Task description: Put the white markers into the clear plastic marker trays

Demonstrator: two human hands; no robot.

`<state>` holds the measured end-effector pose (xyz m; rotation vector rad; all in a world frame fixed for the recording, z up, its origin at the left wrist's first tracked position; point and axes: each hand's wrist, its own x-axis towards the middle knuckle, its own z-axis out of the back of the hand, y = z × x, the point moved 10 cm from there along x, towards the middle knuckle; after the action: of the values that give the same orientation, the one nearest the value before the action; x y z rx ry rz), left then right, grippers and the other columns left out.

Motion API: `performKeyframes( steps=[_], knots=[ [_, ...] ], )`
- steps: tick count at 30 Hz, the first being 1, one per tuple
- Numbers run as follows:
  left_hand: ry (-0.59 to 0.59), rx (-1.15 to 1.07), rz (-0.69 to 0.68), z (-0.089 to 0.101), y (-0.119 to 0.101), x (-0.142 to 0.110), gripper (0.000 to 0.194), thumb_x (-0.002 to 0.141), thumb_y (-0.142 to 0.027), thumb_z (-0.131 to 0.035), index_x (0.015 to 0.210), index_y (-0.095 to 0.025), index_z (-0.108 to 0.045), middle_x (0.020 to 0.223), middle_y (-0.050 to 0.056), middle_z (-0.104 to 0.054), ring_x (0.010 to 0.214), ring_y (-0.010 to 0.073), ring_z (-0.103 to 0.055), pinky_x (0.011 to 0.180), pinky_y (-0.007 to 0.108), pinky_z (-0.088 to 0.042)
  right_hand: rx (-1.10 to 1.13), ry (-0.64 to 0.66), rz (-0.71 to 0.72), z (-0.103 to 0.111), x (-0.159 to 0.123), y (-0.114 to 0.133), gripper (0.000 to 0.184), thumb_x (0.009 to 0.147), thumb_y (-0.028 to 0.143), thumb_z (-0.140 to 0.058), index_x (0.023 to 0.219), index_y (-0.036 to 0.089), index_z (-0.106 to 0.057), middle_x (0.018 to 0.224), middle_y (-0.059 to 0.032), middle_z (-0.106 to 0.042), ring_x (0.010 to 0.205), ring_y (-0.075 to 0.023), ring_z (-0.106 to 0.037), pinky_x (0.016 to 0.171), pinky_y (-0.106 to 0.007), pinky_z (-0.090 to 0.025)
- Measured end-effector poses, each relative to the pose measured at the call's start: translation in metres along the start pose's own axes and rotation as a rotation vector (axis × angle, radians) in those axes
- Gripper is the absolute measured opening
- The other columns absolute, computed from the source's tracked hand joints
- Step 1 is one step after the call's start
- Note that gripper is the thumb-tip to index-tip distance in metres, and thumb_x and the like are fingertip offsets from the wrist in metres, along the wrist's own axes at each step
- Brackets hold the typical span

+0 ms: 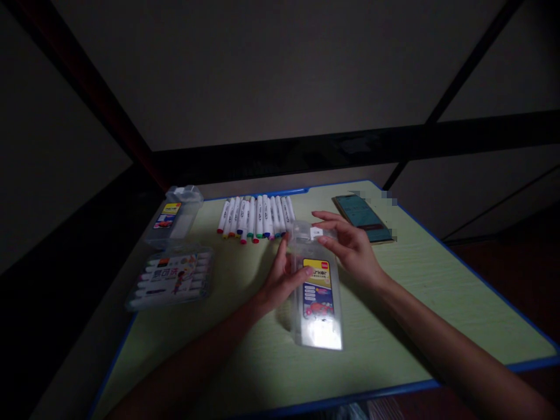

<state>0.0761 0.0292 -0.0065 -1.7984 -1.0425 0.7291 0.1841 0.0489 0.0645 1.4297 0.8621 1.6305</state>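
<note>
A clear plastic marker case (317, 303) with a yellow and blue label is held over the middle of the pale green table (437, 291). My left hand (282, 280) grips its left side, thumb on the front label. My right hand (347, 242) pinches the case's top end with the fingers curled round the white clasp. Behind the case lies a row of several white markers (256, 217) with coloured caps.
A second clear marker case (175, 214) stands at the table's far left corner. In front of it lies a flat box of markers (171, 279). A phone (364, 217) with a lit screen lies at the far right. The table has a blue edge; the surroundings are dark.
</note>
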Motion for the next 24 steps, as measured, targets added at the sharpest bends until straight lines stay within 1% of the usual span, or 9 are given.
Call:
performKeyframes(
  steps=[3,5,7,10,15,17,20,22,24],
  knots=[
    [-0.011,0.013,0.005,0.002,0.001,0.001,0.096,0.063,-0.029,-0.068,0.137,-0.017,-0.008,0.093,0.007,-0.060,0.084,0.0247,-0.060,0.073,0.038,-0.048,0.142,-0.025,-0.120,0.000,0.000,-0.015,0.015,0.069,0.028,-0.068,0.084,0.025,-0.065,0.119,-0.0033,-0.054,0.116,-0.0221,-0.045,0.101,-0.045,-0.030],
    [-0.025,0.026,0.006,0.004,0.002,0.002,0.096,0.063,-0.030,-0.068,0.137,-0.017,-0.009,0.091,0.007,-0.060,0.081,0.0236,-0.060,0.071,0.036,-0.048,0.196,-0.026,-0.163,-0.002,-0.001,-0.019,0.012,0.067,0.026,-0.069,0.078,0.024,-0.065,0.119,-0.0030,-0.054,0.117,-0.0227,-0.044,0.102,-0.045,-0.028],
    [-0.044,0.035,0.005,0.007,0.003,0.003,0.094,0.063,-0.030,-0.068,0.137,-0.017,-0.011,0.091,0.006,-0.060,0.081,0.0232,-0.060,0.071,0.036,-0.047,0.221,-0.030,-0.157,-0.003,-0.004,-0.015,0.006,0.066,0.022,-0.069,0.065,0.023,-0.063,0.118,-0.0018,-0.053,0.117,-0.0230,-0.044,0.101,-0.045,-0.028],
    [-0.053,0.023,-0.010,0.009,0.003,0.004,0.090,0.064,-0.030,-0.067,0.136,-0.019,-0.014,0.094,0.007,-0.060,0.085,0.0239,-0.059,0.076,0.038,-0.047,0.176,-0.039,-0.093,-0.003,-0.006,-0.005,0.018,0.070,0.019,-0.064,0.053,0.021,-0.060,0.118,-0.0010,-0.052,0.115,-0.0226,-0.046,0.099,-0.045,-0.030],
    [-0.032,-0.015,-0.044,0.004,-0.002,0.003,0.087,0.065,-0.028,-0.067,0.136,-0.019,-0.017,0.102,0.009,-0.058,0.093,0.0257,-0.058,0.084,0.042,-0.043,0.169,-0.034,-0.013,-0.002,-0.004,-0.001,0.006,0.071,0.020,-0.065,0.070,0.025,-0.062,0.116,0.0005,-0.056,0.116,-0.0213,-0.046,0.099,-0.046,-0.031],
    [-0.028,-0.025,-0.043,0.003,-0.003,0.003,0.086,0.065,-0.028,-0.067,0.135,-0.019,-0.018,0.105,0.010,-0.057,0.095,0.0261,-0.057,0.087,0.043,-0.042,0.164,-0.035,-0.004,0.000,-0.003,-0.003,0.015,0.071,0.023,-0.066,0.085,0.028,-0.062,0.120,0.0000,-0.054,0.119,-0.0211,-0.044,0.100,-0.046,-0.030],
    [-0.028,-0.032,-0.033,0.002,-0.003,0.003,0.084,0.065,-0.028,-0.067,0.134,-0.019,-0.020,0.105,0.010,-0.057,0.095,0.0265,-0.057,0.087,0.044,-0.042,0.015,-0.001,0.012,0.000,-0.003,-0.004,0.029,0.074,0.028,-0.064,0.102,0.031,-0.059,0.132,-0.0012,-0.044,0.126,-0.0219,-0.036,0.103,-0.047,-0.027],
    [-0.031,-0.032,-0.029,0.002,-0.003,0.003,0.084,0.065,-0.028,-0.067,0.134,-0.020,-0.020,0.104,0.010,-0.058,0.094,0.0270,-0.057,0.085,0.044,-0.043,-0.101,0.020,0.033,-0.001,-0.003,-0.001,0.029,0.076,0.030,-0.062,0.105,0.031,-0.058,0.135,-0.0007,-0.040,0.128,-0.0218,-0.032,0.105,-0.047,-0.023],
    [-0.028,-0.034,-0.032,0.001,-0.003,0.003,0.085,0.065,-0.028,-0.067,0.134,-0.020,-0.019,0.102,0.010,-0.058,0.093,0.0274,-0.058,0.084,0.044,-0.043,-0.135,0.030,0.046,-0.001,-0.003,0.000,0.027,0.077,0.030,-0.061,0.104,0.031,-0.059,0.135,-0.0007,-0.040,0.128,-0.0216,-0.032,0.106,-0.047,-0.023]
  ],
)
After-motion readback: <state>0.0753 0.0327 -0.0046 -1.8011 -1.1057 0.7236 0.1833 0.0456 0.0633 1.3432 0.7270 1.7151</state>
